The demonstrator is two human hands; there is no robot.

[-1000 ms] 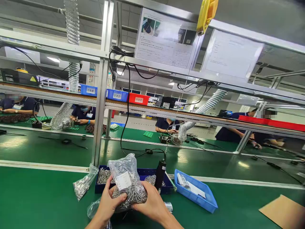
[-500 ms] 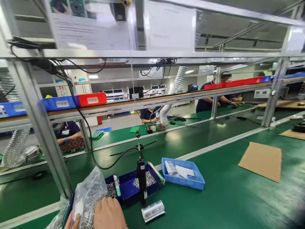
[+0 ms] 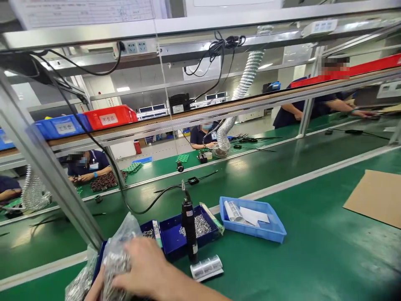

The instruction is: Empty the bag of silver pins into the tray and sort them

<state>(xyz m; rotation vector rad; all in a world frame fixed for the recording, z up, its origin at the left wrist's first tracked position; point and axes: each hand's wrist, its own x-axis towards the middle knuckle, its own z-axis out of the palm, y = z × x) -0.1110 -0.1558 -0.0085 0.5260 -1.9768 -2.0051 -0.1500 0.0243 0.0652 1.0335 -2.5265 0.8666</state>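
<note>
At the lower left, a clear plastic bag (image 3: 120,234) full of small shiny metal parts stands at a dark blue bin. My left hand (image 3: 96,287), mostly cut off by the bottom edge, is closed on the bag's left side. From the right, my right hand (image 3: 147,267) grips the bag, thumb low and fingers higher; the fingertips are blurred. Another bag of metal parts (image 3: 79,280) lies to the left. Just beyond my right hand are a small bin of screws (image 3: 148,234) and a blue bin (image 3: 171,236) holding small metal pieces.
A black electric screwdriver (image 3: 189,228) hangs on its cord before the bins. Near it lies a label roll (image 3: 206,267). A light blue tray (image 3: 253,232) holds label rolls and paper. Cardboard (image 3: 376,196) lies right. A metal post (image 3: 62,175) rises left. Co-workers sit across the bench.
The view has tilted down and shifted. My right hand has opened its grip somewhat, its thumb now showing apart from the fingers, and more of the forearm is visible. The bag stays at my left hand.
</note>
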